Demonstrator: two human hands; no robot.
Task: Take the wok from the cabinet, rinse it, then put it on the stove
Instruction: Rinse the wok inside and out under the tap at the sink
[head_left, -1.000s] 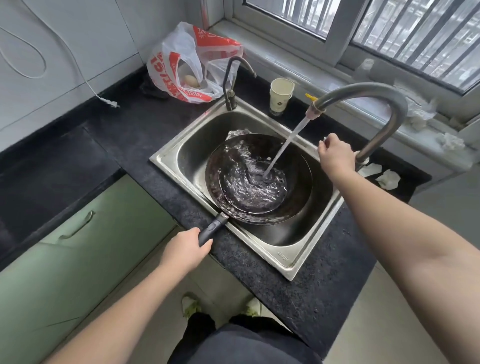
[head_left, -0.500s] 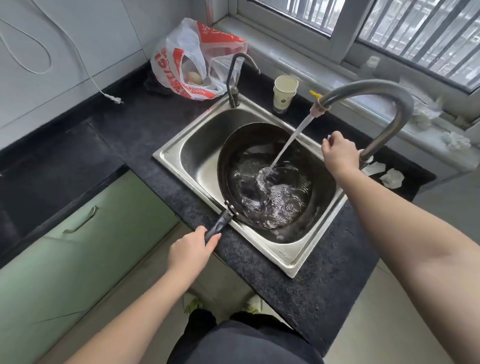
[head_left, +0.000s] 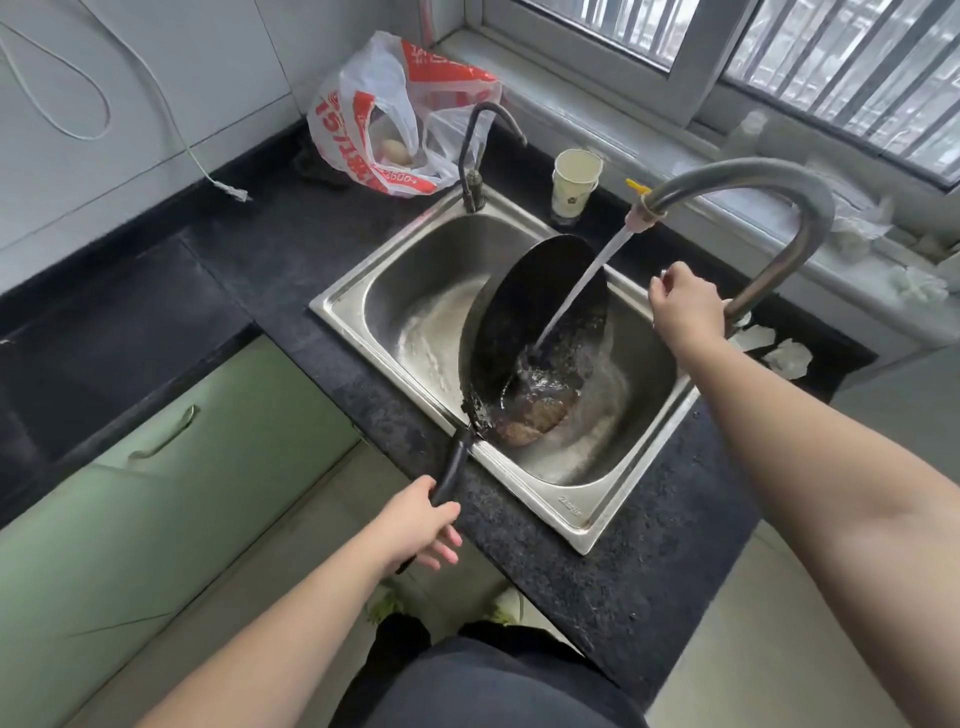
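The black wok (head_left: 524, 322) stands steeply tilted in the steel sink (head_left: 576, 512), its left rim raised and dirty brown water pooled at its low right side. My left hand (head_left: 418, 525) grips the wok's black handle (head_left: 453, 470) over the counter's front edge. Water streams from the big curved faucet (head_left: 748, 179) into the wok. My right hand (head_left: 683, 306) holds the faucet's lever at the base of the faucet; the lever itself is hidden under the hand.
A paper cup (head_left: 574, 182) and a thin dark tap (head_left: 475, 156) stand behind the sink. A red and white plastic bag (head_left: 400, 109) lies at the back left. Crumpled tissues (head_left: 784, 356) lie right of the faucet. Green cabinet doors (head_left: 171, 441) are below the black counter (head_left: 280, 260).
The wok has been tipped from nearly flat to steeply on edge, and its water has spilled into the sink. My left hand rolled with the handle. My right hand stayed at the faucet.
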